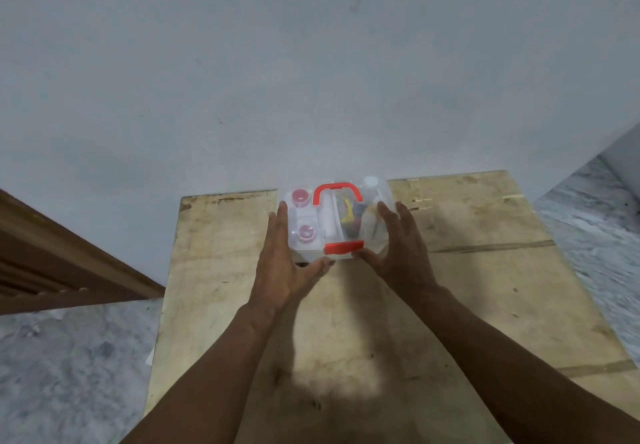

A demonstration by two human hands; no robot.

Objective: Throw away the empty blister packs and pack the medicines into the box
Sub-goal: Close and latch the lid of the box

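Fingers (281, 222) on the left hand (284, 263) are stretched out flat and pressed along the left wall of the box (311, 251), thumb tucked round the near bottom corner, so it's more of a clamp than a curl. That makes sense with a slippery clear plastic box like this, a flat palm spreads the squeeze. Moving across, the lid is down, and through it you can see two pink caps (300, 197) on the left side, then the red handle (337, 194) folded flat on top, with the red latch (343, 247) sitting on the front edge, looks snapped shut but I can't say for sure. Further right inside there's some yellow and dark stuff and a white bottle (371, 184) at the back corner, so I'd guess the medicines are already packed. The right hand (401, 253) mirrors the left, straight fingers against the right wall, thumb by the latch. The box sits at the far edge of the tabletop (485, 270), right up by the wall (311, 62). No blister packs in sight anywhere.
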